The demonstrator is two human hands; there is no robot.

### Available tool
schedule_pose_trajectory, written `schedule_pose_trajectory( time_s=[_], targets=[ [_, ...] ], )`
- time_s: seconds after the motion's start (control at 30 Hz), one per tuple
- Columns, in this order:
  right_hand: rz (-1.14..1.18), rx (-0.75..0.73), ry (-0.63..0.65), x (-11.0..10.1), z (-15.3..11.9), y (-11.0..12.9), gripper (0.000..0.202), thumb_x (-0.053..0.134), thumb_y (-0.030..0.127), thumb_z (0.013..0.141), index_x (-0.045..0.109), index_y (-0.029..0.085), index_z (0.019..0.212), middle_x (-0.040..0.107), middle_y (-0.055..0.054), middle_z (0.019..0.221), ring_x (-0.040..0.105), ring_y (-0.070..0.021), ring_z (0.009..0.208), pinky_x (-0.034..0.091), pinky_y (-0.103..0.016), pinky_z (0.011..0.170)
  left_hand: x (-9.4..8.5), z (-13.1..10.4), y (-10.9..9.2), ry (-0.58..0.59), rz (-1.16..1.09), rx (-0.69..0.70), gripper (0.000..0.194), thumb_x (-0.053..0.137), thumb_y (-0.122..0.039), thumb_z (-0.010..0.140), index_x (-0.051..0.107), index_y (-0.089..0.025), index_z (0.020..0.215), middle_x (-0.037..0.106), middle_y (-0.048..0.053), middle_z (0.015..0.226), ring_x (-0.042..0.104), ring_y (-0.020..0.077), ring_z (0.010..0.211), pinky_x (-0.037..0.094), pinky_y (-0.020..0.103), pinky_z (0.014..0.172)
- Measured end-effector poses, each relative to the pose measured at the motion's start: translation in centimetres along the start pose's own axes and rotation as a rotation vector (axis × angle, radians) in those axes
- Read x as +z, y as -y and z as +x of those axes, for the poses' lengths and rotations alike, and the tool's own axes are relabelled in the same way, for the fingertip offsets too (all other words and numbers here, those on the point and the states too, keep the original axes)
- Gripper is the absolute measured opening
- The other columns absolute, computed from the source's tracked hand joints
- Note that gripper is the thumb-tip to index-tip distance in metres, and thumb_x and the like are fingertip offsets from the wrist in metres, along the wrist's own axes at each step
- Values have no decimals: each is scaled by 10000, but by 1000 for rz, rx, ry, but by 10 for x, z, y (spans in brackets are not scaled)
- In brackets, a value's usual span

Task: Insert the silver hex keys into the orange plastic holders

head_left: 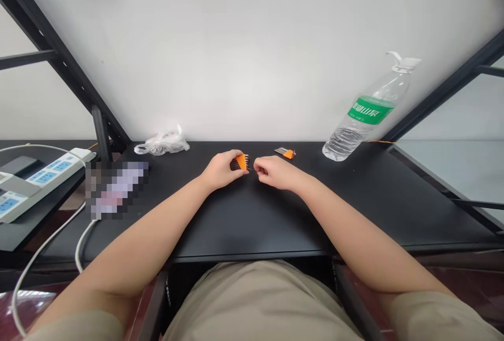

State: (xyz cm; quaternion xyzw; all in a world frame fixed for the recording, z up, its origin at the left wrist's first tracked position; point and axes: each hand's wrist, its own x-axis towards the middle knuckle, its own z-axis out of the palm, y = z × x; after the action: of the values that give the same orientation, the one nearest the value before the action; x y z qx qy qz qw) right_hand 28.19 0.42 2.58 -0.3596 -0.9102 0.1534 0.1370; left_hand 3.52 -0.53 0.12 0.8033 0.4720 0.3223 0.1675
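Note:
Over the middle of the black table, my left hand (225,170) grips an orange holder (241,162) between thumb and fingers. Several dark metal keys, apparently hex keys, are set in it. Just to its right, my right hand (275,171) has its fingers pinched together at the end of a thin metal piece (251,168) that reaches toward the holder's lower edge. A second orange holder (289,154) with several silvery keys lies on the table behind my right hand.
A large water bottle (364,112) with a green label stands at the back right of the table (252,225). At the back left lies a crumpled plastic bag (163,142). A blurred-out object (118,188), white cables and a power strip (49,177) are at the left.

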Motion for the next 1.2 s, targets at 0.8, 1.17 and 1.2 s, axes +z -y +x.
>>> schedule_pose_trajectory(
  time_s=[0.8,1.17,1.2],
  targets=[
    [111,57,-5,3,-3,-1,97,580,135,824,597,221,864,652,3,794,558,-154,677,391,-283,634,-2,0,-1,16,37,43,534,782,-502,818,639,-233,1256,736,40,1186,698,242,1047,538,368,957],
    [277,-20,-154,8,-2,2,160,529,208,964,686,224,932,688,-49,958,655,-175,763,518,-335,724,2,-1,-5,67,109,52,488,769,-496,823,643,-251,1226,751,22,1116,712,237,978,541,351,885],
    [394,15,-152,14,0,2,133,550,228,957,682,230,946,699,-40,942,664,-169,730,532,-331,699,2,-1,-5,68,97,60,474,761,-489,831,643,-250,1224,751,23,1118,713,234,979,542,347,883]
  ],
)
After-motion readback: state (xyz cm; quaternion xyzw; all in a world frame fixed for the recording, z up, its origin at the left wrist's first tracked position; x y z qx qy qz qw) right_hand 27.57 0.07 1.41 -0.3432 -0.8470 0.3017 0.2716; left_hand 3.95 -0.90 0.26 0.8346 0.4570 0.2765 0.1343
